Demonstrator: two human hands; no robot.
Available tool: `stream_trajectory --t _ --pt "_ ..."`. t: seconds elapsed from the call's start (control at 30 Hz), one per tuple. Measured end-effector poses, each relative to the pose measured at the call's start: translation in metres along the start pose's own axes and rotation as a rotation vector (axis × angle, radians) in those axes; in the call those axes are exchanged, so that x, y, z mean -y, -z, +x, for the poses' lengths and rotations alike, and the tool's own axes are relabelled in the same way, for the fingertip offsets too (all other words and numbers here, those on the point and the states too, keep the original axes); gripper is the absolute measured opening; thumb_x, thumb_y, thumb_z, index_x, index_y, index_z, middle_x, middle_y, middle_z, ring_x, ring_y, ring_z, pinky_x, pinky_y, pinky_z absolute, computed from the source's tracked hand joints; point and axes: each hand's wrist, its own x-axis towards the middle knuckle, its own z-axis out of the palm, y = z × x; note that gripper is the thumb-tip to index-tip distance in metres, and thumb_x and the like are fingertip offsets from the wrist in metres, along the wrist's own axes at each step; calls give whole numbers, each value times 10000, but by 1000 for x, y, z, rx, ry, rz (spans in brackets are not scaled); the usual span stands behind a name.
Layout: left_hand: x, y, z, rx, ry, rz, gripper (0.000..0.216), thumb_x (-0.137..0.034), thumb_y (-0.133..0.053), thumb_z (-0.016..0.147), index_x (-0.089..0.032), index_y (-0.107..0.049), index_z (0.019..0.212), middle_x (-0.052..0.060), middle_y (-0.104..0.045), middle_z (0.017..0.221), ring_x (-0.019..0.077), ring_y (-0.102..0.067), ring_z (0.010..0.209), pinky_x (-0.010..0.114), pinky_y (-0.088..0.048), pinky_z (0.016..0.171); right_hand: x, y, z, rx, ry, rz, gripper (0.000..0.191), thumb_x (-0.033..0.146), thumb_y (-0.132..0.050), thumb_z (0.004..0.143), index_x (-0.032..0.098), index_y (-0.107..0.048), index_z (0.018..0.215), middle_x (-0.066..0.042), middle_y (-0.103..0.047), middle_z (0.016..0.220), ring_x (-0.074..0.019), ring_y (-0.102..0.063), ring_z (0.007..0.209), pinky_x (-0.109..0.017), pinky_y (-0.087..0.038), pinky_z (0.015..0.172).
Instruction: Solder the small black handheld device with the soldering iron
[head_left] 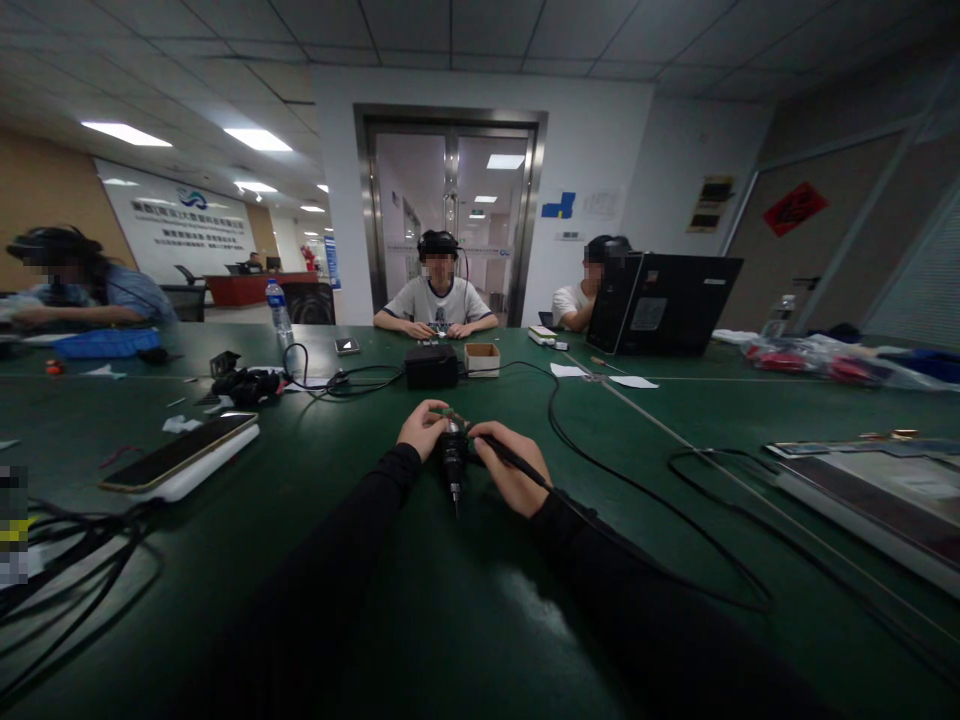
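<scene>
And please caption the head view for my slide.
Right hand holding a corded black tool, left hand at a metal-tipped device, over a green table.

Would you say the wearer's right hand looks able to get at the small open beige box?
Probably yes: only green tabletop seems to lie between the right hand and the beige box, though that hand is holding a black pen-like tool.

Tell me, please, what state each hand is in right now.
Left hand: closed, apparently on a small greenish piece.
Right hand: closed around a slim black corded tool.
</scene>
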Motion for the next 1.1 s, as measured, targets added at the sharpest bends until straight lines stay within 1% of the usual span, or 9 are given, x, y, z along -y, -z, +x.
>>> stream_trajectory --t 0.17,0.33,0.5,0.7,0.87,1.1 --pt "-1 0 0 6 5 -6 255 -139 -624 679 -183 -605 929 11 -672 745 162 -640 716 311 -500 764 -1 0 0 -2 0 8 175 266 -500 897 246 -660 965 4 -713 945 -157 -645 839 -262 -466 754" --pt "4 2 2 18 -7 15 259 -156 -631 686 -193 -610 941 10 -679 764 167 -651 749 323 -503 801 -1 0 -1 13 13 20 190 288 -493 903 243 -663 975 1 -712 943 -156 -644 841 -259 -466 756" --pt "8 3 3 35 -10 13 268 -171 -630 695 -195 -611 961 14 -683 780 167 -649 753 319 -499 799 0 0 0 18 14 22 191 287 -497 894 244 -667 971 1 -711 925 -156 -646 831 -260 -465 757" --pt "1 0 0 7 6 1 243 -157 -638 688 -191 -612 928 6 -676 751 158 -643 719 310 -495 786 2 1 0 34 3 21 193 296 -488 897 246 -660 969 -9 -711 933 -168 -646 839 -277 -468 767" --pt "-5 -1 -2 -3 13 -7 234 -128 -628 686 -185 -606 912 5 -676 732 157 -643 716 308 -492 781 0 0 0 34 14 37 190 284 -489 899 240 -660 968 -6 -706 924 -162 -647 830 -271 -468 764" --pt "-7 -1 -4 11 9 -22 223 -124 -618 693 -179 -595 908 3 -675 713 158 -642 706 295 -484 751 -3 -1 -1 26 21 39 182 287 -494 900 237 -655 967 -4 -705 921 -158 -644 832 -266 -460 766"
